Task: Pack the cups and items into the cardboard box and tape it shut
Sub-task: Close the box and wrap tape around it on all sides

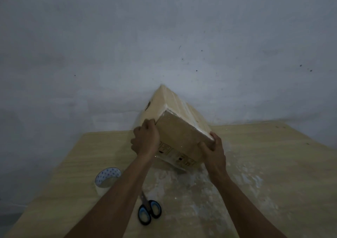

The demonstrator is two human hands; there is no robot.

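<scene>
At lower left a tape roll (107, 178) stands on my desk (273, 164), and black-and-blue scissors (149, 211) lie low in the centre. My left hand (145, 139) curls its fingers around the left edge of the cardboard box (180, 134), mid-frame. The box is closed, tilted on a corner, glossy tape along its seams; its contents are hidden. My right hand (213, 151) clamps the right corner.

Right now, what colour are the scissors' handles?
Black with blue inner loops, on the scissors; seen in the head view.
</scene>
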